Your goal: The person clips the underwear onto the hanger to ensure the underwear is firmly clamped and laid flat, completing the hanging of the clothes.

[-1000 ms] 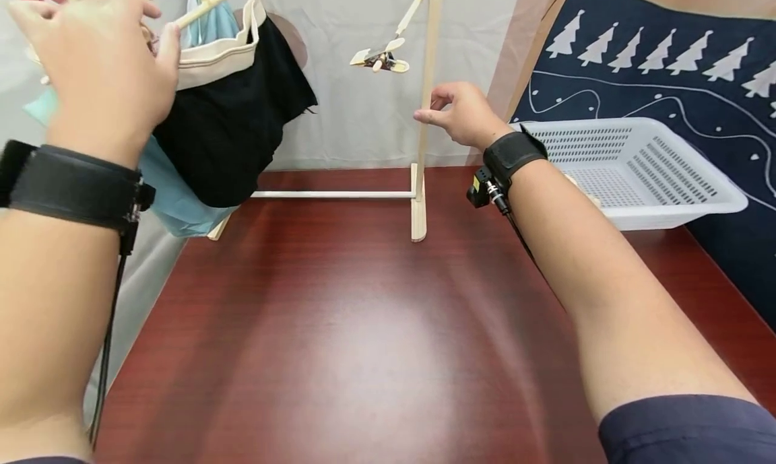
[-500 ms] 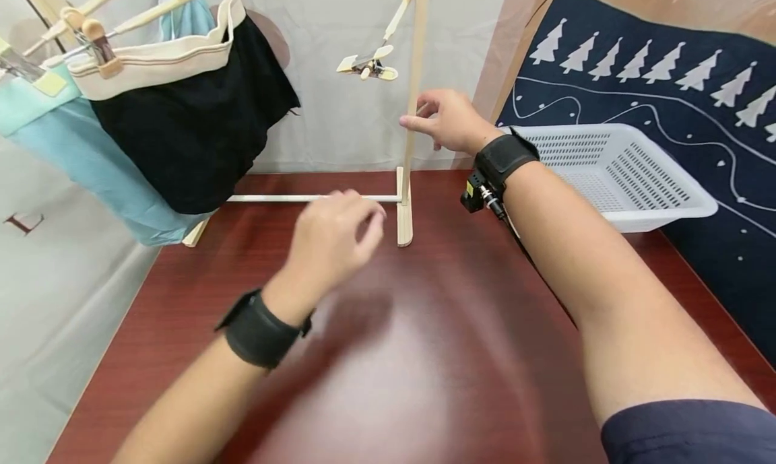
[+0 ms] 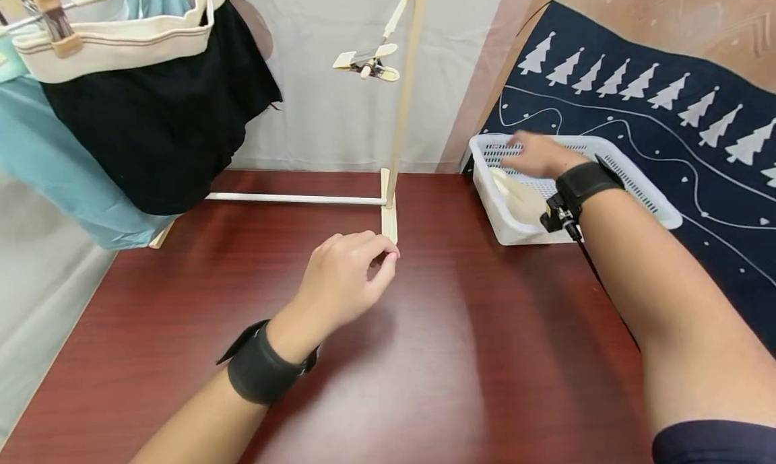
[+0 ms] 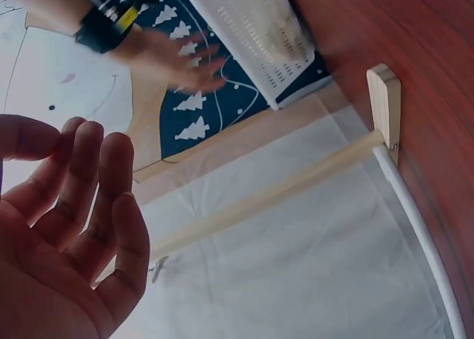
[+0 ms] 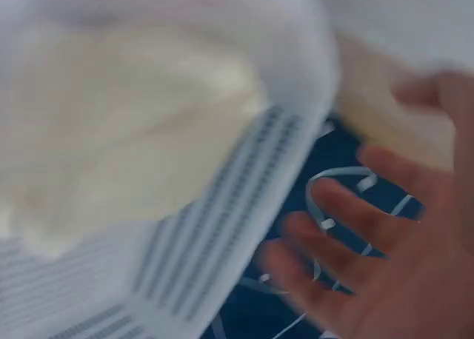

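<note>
The glossy reddish wood-grain worktop is carrying a slim pale wooden rack at twelve o'clock, with black and teal cloth hanging at ten. At two o'clock a perforated white plastic basket is holding a soft cream cloth. The right hand, having left the rack's post, is hovering over that cloth, grip spread apart. The left hand, lowered from the hangers, is resting loosely curled, empty.
</note>
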A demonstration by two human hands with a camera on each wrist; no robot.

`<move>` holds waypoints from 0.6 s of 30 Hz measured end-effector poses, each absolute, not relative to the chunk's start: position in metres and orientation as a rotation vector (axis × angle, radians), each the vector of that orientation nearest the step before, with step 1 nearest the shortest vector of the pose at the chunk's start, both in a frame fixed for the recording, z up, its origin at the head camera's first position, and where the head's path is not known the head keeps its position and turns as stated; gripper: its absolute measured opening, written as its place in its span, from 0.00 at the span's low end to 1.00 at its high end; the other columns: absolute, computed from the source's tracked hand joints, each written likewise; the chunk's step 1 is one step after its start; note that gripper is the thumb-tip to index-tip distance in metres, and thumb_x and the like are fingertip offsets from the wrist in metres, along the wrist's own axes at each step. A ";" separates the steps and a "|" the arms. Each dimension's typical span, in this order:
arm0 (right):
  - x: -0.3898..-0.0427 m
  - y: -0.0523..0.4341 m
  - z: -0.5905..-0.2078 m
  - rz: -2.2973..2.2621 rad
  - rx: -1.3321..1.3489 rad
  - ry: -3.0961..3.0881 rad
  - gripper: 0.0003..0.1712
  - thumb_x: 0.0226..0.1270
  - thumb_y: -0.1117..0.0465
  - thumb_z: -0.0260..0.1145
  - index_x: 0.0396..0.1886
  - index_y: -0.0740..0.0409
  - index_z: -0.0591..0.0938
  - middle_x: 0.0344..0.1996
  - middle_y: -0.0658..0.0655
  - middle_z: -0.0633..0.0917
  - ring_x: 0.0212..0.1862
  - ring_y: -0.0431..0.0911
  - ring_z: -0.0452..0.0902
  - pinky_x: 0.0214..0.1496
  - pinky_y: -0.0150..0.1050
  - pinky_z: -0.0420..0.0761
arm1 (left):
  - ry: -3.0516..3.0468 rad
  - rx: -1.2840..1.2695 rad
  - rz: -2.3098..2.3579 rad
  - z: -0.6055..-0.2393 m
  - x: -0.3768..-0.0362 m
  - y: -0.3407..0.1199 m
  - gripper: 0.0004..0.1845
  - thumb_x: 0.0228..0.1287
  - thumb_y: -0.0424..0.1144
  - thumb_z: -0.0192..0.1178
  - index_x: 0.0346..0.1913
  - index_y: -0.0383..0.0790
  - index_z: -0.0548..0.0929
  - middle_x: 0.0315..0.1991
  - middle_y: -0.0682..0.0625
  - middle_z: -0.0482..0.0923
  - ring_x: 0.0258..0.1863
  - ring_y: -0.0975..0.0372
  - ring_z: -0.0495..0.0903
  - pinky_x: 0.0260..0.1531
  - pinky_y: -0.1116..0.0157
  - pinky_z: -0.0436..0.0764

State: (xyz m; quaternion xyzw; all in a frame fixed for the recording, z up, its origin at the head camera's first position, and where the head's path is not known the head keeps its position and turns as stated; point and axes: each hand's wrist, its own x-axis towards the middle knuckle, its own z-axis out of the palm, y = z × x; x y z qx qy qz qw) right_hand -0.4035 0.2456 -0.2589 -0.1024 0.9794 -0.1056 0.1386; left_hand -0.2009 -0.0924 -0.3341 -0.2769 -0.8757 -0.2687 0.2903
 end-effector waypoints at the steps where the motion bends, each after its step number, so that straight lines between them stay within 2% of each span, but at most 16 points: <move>1: -0.402 0.250 -0.265 -0.269 -0.305 2.758 0.40 0.73 0.51 0.53 0.75 0.71 0.55 0.73 0.78 0.58 0.73 0.71 0.54 0.72 0.65 0.58 | -2.336 -0.736 -0.709 -0.334 -0.201 -0.095 0.05 0.62 0.37 0.60 0.31 0.49 0.85 0.21 0.59 0.73 0.20 0.68 0.68 0.25 0.67 0.69; 4: -0.398 0.259 -0.284 -0.249 -0.336 2.599 0.49 0.69 0.52 0.62 0.76 0.74 0.49 0.73 0.77 0.53 0.74 0.70 0.51 0.74 0.65 0.53 | -2.333 -0.737 -0.695 -0.332 -0.200 -0.100 0.05 0.62 0.37 0.60 0.32 0.49 0.85 0.20 0.60 0.73 0.20 0.67 0.68 0.25 0.67 0.69; 6: -0.394 0.262 -0.295 -0.252 -0.341 2.574 0.51 0.65 0.54 0.64 0.76 0.73 0.48 0.72 0.76 0.54 0.71 0.67 0.54 0.74 0.63 0.53 | -2.329 -0.745 -0.704 -0.330 -0.198 -0.100 0.05 0.62 0.37 0.60 0.32 0.49 0.85 0.20 0.60 0.73 0.20 0.68 0.67 0.25 0.67 0.68; 8: -0.391 0.264 -0.304 -0.250 -0.361 2.599 0.49 0.60 0.57 0.66 0.74 0.72 0.53 0.67 0.74 0.62 0.64 0.65 0.61 0.70 0.60 0.59 | -2.324 -0.760 -0.723 -0.328 -0.196 -0.100 0.05 0.62 0.37 0.60 0.31 0.50 0.85 0.20 0.60 0.72 0.21 0.69 0.67 0.25 0.68 0.67; 12: -0.390 0.265 -0.314 -0.142 -0.373 2.684 0.35 0.53 0.65 0.66 0.61 0.71 0.67 0.51 0.70 0.76 0.49 0.60 0.72 0.55 0.53 0.71 | -2.311 -0.787 -0.760 -0.323 -0.191 -0.099 0.05 0.62 0.37 0.60 0.31 0.50 0.84 0.20 0.61 0.71 0.21 0.70 0.66 0.25 0.69 0.65; 14: -0.390 0.265 -0.317 -0.046 -0.367 2.693 0.34 0.53 0.66 0.64 0.62 0.71 0.69 0.51 0.72 0.78 0.46 0.58 0.74 0.49 0.49 0.73 | -2.307 -0.786 -0.761 -0.322 -0.190 -0.100 0.05 0.62 0.37 0.60 0.31 0.49 0.84 0.20 0.60 0.72 0.21 0.69 0.67 0.26 0.69 0.66; 16: -0.393 0.267 -0.320 -0.034 -0.358 2.680 0.37 0.55 0.67 0.62 0.67 0.73 0.68 0.52 0.73 0.78 0.37 0.55 0.75 0.39 0.45 0.74 | -2.305 -0.778 -0.756 -0.322 -0.189 -0.101 0.05 0.62 0.37 0.60 0.31 0.49 0.84 0.20 0.60 0.72 0.21 0.70 0.67 0.26 0.68 0.66; 18: -0.395 0.268 -0.321 -0.025 -0.407 2.703 0.30 0.55 0.67 0.62 0.60 0.72 0.75 0.46 0.70 0.80 0.34 0.53 0.74 0.37 0.43 0.73 | -2.309 -0.767 -0.750 -0.323 -0.188 -0.103 0.05 0.62 0.36 0.61 0.31 0.49 0.85 0.20 0.60 0.73 0.21 0.70 0.67 0.26 0.68 0.67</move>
